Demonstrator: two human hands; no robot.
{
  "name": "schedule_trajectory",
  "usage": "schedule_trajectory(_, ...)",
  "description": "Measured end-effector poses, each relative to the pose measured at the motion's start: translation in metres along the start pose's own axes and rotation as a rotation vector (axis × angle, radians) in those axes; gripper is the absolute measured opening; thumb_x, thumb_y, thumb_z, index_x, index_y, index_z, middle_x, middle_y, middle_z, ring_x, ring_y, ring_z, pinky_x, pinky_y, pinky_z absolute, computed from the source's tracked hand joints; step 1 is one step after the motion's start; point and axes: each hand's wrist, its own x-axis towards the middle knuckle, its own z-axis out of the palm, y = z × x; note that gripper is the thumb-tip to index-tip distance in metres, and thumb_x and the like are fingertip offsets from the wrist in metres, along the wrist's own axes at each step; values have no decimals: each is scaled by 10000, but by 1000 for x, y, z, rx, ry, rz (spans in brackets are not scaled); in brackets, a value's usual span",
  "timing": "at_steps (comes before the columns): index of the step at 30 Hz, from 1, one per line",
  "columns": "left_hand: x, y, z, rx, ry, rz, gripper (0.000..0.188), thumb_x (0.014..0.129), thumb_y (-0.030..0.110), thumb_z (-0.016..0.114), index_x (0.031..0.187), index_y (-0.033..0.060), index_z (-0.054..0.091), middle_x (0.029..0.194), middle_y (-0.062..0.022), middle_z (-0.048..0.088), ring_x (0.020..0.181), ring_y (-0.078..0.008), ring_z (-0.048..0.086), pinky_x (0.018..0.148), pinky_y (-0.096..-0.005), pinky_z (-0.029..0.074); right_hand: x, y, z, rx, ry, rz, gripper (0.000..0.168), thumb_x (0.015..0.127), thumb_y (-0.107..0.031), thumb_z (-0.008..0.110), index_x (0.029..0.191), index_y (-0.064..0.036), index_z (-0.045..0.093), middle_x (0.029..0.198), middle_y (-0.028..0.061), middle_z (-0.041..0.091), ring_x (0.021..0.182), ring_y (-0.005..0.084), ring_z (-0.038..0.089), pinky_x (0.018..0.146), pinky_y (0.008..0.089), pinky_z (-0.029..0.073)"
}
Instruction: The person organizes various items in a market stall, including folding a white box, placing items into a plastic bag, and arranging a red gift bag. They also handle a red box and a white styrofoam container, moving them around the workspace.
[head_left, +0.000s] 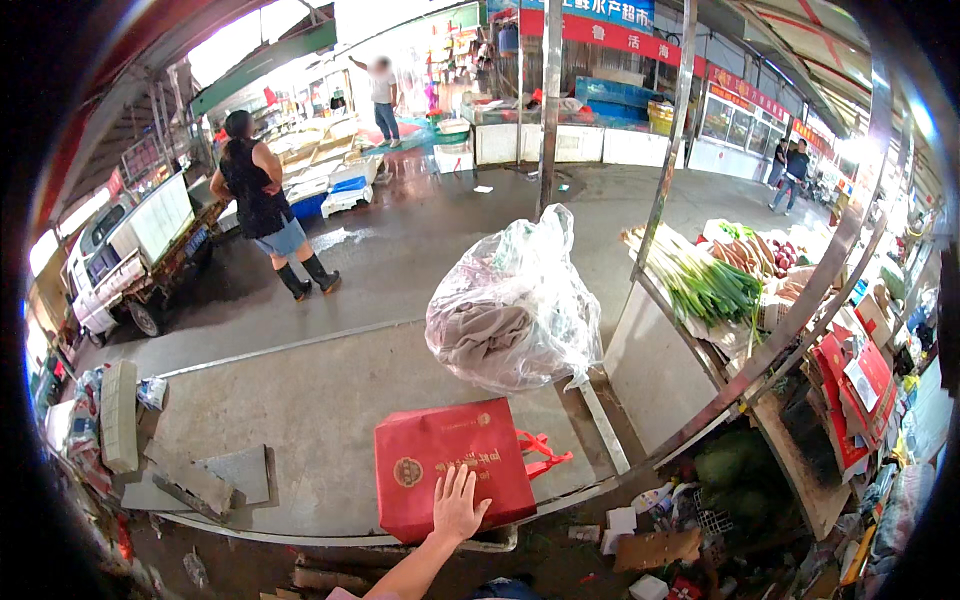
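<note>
My left hand lies palm down on a red gift bag, its fingers slightly apart and gripping nothing. The bag lies flat near the front edge of a low grey slab. It bears printed writing and a round emblem, and its red ribbon handles stick out to the right. Beyond it, a knotted clear plastic bag with greyish-brown cloth inside rests by the slab's right end. My right hand is out of view.
Metal posts rise beside a vegetable stand with scallions on the right. Broken slab pieces lie at left. Litter and cardboard cover the ground at lower right. A person in black boots stands beyond, near a small truck.
</note>
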Motion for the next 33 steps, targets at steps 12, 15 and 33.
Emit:
schedule_trajectory(12, -6, -19, 32, -7, -59, -7, 663, 950, 468, 586, 1437, 30, 482, 1547, -161, 413, 1455, -360, 344, 1186, -519, 276, 23, -19, -19, 4, -3, 0, 366, 977, -373, 554, 1120, -84, 729, 1119, 174, 705, 1069, 350, 641, 935, 453, 505)
schedule_trajectory(15, -6, -15, 23, -12, -39, -9, 660, 946, 448, 605, 1439, 29, 478, 1544, -162, 416, 1454, -364, 344, 1184, -515, 284, 39, -40, -31, 11, -15, -11, 369, 976, -375, 551, 1119, -85, 729, 1107, 174, 707, 1056, 351, 644, 925, 458, 506)
schedule_trajectory(33, -91, 142, 17, -562, -638, 28, 453, 984, 380, 583, 1282, 40, 612, 1230, -218, 645, 1154, -387, 600, 973, -447, 491, 108, -21, -109, 11, -53, -118, 381, 965, -382, 536, 1112, -91, 734, 1033, 176, 716, 978, 362, 665, 862, 484, 518)
